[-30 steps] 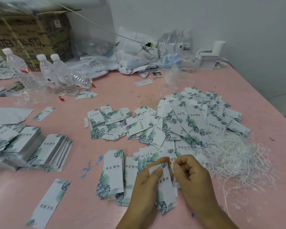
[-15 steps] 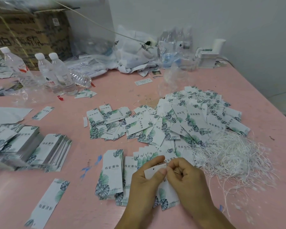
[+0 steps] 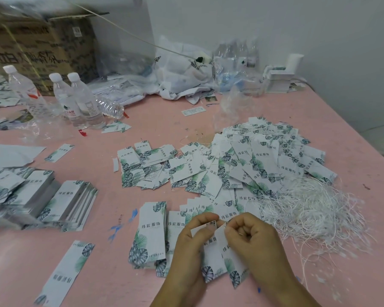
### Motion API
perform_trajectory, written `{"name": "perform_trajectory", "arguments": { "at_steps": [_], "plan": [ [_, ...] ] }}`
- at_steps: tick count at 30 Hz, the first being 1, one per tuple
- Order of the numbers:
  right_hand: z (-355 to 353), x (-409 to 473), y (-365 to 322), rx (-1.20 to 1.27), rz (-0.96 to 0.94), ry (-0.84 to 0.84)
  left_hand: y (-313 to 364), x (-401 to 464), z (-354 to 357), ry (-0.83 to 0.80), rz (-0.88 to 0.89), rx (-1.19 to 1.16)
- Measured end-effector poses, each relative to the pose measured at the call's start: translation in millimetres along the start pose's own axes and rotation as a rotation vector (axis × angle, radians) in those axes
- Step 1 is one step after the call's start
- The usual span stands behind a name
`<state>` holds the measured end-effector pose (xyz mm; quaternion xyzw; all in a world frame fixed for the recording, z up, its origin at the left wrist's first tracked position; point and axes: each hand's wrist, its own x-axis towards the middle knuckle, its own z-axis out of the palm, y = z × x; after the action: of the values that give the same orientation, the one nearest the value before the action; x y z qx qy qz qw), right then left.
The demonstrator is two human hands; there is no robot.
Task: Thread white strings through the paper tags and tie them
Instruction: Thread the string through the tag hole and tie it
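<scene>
Head view: two paper tags held upright-ish at near edge of pink table, left hand pinching their top corner w/ thumb and forefinger, right hand curled beside it at the tags' top; whether it holds a string can't be told. Just right: loose white strings. Beyond: heap of strung tags; far left, water bottles and cardboard box.

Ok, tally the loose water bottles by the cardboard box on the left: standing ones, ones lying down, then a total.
Standing water bottles: 3, all with white caps
Lying water bottle: 1, on its side just behind the standing pair
Total: 4
</scene>
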<state>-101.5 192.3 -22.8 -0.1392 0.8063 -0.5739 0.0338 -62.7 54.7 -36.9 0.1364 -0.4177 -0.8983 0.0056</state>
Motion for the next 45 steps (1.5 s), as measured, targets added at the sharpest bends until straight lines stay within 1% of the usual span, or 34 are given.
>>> {"name": "perform_trajectory", "arguments": {
  "at_steps": [4,10,13,16,18,20,23,25,27,30,32,33,35,36,37,40,41,42,45],
  "plan": [
    [-2.3,2.7,-1.9,0.086,0.069,-0.049,0.5,-0.1,0.3,-0.014,-0.013,-0.034],
    [-5.4,3.4,-4.1,0.121,0.1,-0.084,-0.9,-2.9,0.9,-0.01,0.012,0.051],
    [-7.6,4.8,-4.6,0.123,0.106,-0.121,-3.1,-2.8,0.1,0.01,0.061,0.094],
    [-10.0,6.0,-4.5,0.129,0.109,-0.176,-5.2,-1.9,-2.5,0.046,0.134,0.207],
    [-10.6,7.2,-3.4,0.143,0.146,-0.207,-6.8,-1.0,-3.9,0.074,0.162,0.259],
    [-10.5,10.2,-0.9,0.281,0.266,-0.238,-8.0,-0.1,-4.4,0.102,0.172,0.25],
    [-15.8,18.5,2.9,0.705,0.523,-0.249,-7.9,1.5,-3.5,0.116,0.15,0.12],
    [-22.7,23.2,6.6,0.907,0.63,-0.227,-6.5,2.3,-2.2,0.138,0.135,0.054],
    [-26.5,25.9,8.6,1.057,0.707,-0.199,-5.1,2.4,-1.0,0.157,0.126,-0.012],
    [-27.2,26.9,8.3,1.246,0.76,-0.214,-3.7,3.0,-0.5,0.188,0.113,-0.053],
    [-27.4,26.6,7.6,1.348,0.726,-0.222,-4.0,3.2,-0.9,0.189,0.123,-0.045],
    [-26.5,26.5,6.4,1.359,0.695,-0.209,-4.6,3.2,-0.7,0.185,0.13,-0.032],
    [-21.8,24.4,3.3,1.315,0.596,-0.181,-7.2,3.5,-0.7,0.174,0.15,0.014],
    [-18.9,21.9,0.2,1.238,0.529,-0.183,-8.9,3.5,-0.9,0.171,0.159,0.041],
    [-15.4,18.2,-2.3,1.105,0.446,-0.177,-10.0,3.6,-0.9,0.174,0.163,0.066],
    [-3.8,3.7,-5.9,0.422,0.193,-0.137,-13.3,4.6,-2.7,0.175,0.164,0.13],
    [-0.6,1.3,-5.6,0.261,0.129,-0.109,-14.1,5.1,-3.8,0.175,0.172,0.15],
    [2.0,0.5,-5.5,0.192,0.083,-0.086,-14.8,5.5,-5.0,0.178,0.186,0.179],
    [4.9,-0.1,-4.2,0.17,0.062,-0.078,-17.1,6.1,-7.3,0.181,0.241,0.308]
  ]
}}
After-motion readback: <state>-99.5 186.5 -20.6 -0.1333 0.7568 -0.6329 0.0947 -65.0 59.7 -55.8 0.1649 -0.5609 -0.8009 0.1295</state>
